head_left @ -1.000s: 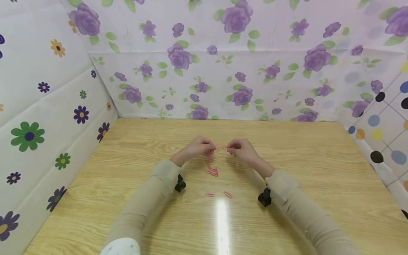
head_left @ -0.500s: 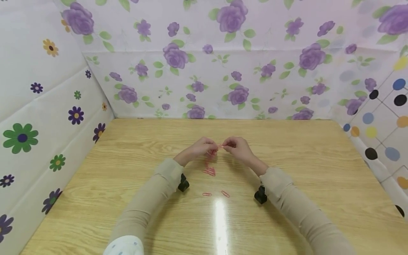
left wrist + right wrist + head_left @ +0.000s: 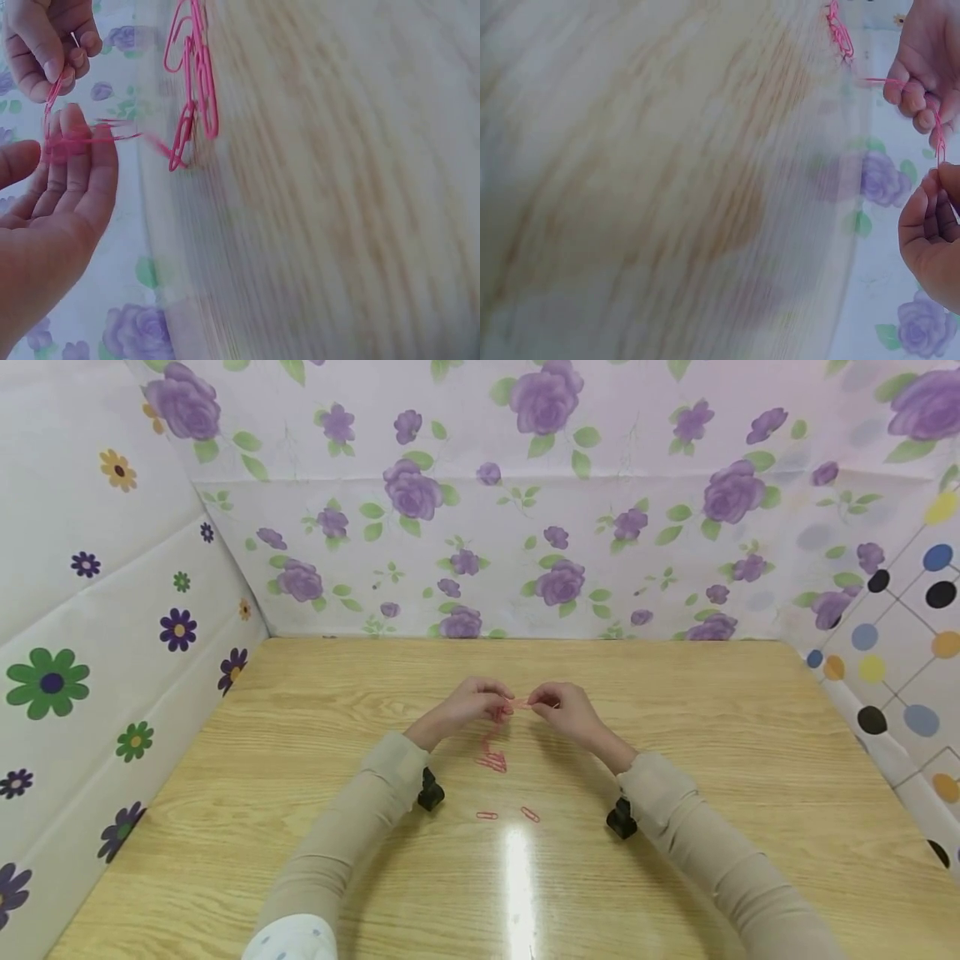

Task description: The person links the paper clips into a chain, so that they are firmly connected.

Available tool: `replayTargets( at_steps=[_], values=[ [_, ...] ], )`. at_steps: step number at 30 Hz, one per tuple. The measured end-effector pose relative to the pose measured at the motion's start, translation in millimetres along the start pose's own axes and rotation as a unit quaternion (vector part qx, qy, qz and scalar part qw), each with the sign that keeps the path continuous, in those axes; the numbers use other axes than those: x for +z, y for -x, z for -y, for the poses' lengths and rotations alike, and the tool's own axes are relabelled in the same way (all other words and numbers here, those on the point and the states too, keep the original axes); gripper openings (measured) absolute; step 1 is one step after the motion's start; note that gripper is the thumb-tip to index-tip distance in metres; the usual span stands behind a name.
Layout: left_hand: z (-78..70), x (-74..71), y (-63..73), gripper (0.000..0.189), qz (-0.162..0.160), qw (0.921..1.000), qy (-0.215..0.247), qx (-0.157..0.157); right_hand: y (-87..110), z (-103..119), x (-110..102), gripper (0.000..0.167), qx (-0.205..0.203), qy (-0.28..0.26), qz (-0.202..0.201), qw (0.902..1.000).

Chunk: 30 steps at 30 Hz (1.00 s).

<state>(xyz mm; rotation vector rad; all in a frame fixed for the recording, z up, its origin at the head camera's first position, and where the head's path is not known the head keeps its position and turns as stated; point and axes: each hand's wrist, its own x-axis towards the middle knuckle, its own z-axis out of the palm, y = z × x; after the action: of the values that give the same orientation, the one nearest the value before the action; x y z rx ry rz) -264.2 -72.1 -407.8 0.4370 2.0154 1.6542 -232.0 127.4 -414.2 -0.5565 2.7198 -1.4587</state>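
Wood-grained tabletop lies beneath hands pinching a pink, loosely dangling paperclip chain.

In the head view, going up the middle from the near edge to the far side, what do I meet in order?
Two loose paper clips, the heap of pink paper clips, the left hand and right hand side by side, the flowered cloth.

Both arms angle inward, left fingers and right fingers pinching near each other.
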Motion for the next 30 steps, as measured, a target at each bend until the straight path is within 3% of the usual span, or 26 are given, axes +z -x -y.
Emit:
replayTargets(
  at_steps=[4, 8, 10, 12, 15, 17, 21, 26, 30],
  values=[
    [0.6, 2.2, -0.7, 0.024, -0.001, 1.0000, 0.002, 0.010, -1.6, -0.6, 0.9, 0.012, 0.036, -0.039, 0.015, 0.9985],
    [3.5, 3.4, -2.0, 0.021, 0.009, 0.9953, -0.081, 0.053, -5.0, -2.2, 0.8, 0.015, 0.100, -0.114, 0.033, 0.9878],
    [5.0, 4.4, -2.8, 0.020, 0.008, 0.9843, -0.151, 0.092, -6.7, -3.4, 0.4, 0.018, 0.132, -0.147, 0.039, 0.9795],
    [6.4, 5.8, -3.5, 0.017, 0.002, 0.9682, -0.214, 0.129, -8.1, -4.5, -0.3, 0.021, 0.158, -0.168, 0.042, 0.9720],
    [7.9, 8.0, -4.6, 0.012, -0.009, 0.9459, -0.277, 0.168, -8.9, -5.0, -1.7, 0.025, 0.183, -0.186, 0.048, 0.9641],
    [8.5, 9.3, -4.8, 0.009, -0.011, 0.9380, -0.294, 0.182, -8.8, -4.1, -2.7, 0.027, 0.193, -0.200, 0.051, 0.9592],
    [9.5, 10.9, -4.9, 0.008, -0.008, 0.9299, -0.307, 0.202, -8.0, -2.0, -4.1, 0.029, 0.199, -0.221, 0.057, 0.9529],
    [11.1, 10.9, -4.9, 0.010, -0.009, 0.9240, -0.316, 0.215, -4.2, -2.4, -6.1, 0.030, 0.193, -0.201, 0.058, 0.9587],
    [11.4, 10.1, -2.6, 0.010, -0.020, 0.9262, -0.314, 0.208, 3.0, -7.0, -8.2, 0.027, 0.182, -0.147, 0.067, 0.9699]
  ],
)
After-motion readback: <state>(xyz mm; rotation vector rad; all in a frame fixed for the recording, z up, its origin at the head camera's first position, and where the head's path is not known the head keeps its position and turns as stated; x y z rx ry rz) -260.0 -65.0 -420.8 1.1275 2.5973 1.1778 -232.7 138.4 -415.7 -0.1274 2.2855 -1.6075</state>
